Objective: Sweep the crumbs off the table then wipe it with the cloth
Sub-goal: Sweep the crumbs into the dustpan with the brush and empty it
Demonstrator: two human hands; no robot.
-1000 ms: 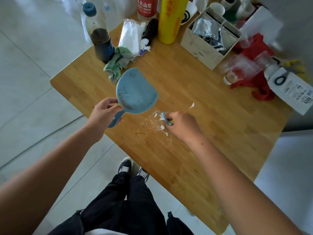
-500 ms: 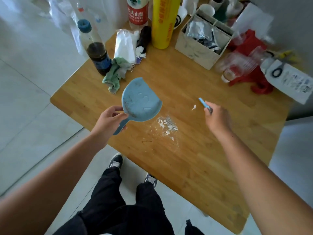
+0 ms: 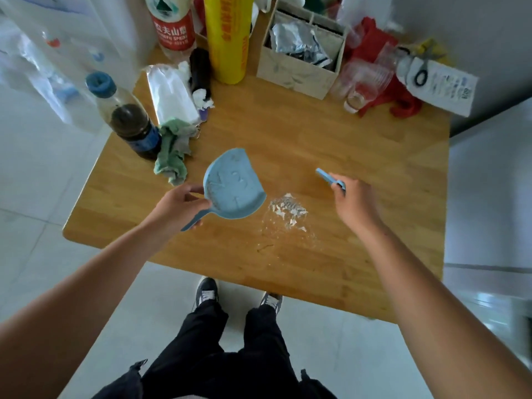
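The crumbs [image 3: 285,213] are small white flakes in a loose little heap. A few thin bits lie spread around it. The heap sits on the light brown wooden table [image 3: 359,156], between the two hands and not far from the table's near edge.

The left hand [image 3: 178,207] has its fingers curled round the handle of a round blue plastic dustpan [image 3: 231,187]. The pan is tipped, and its front lip is just beside the heap on the left. I cannot tell if the lip touches the wood.

The right hand [image 3: 355,201] is closed round a small blue brush [image 3: 326,177], up and to the right of the heap. The brush end pokes out past the fingers. Its bristles are hidden.

A crumpled green cloth [image 3: 172,152] lies near the table's left edge, next to a dark bottle with a blue cap [image 3: 135,131].

Bare wood shows past the heap and off to the right. Along the far edge stand a tall yellow roll [image 3: 227,38], a pale paper box [image 3: 299,73] and some clear plastic cups [image 3: 362,84].
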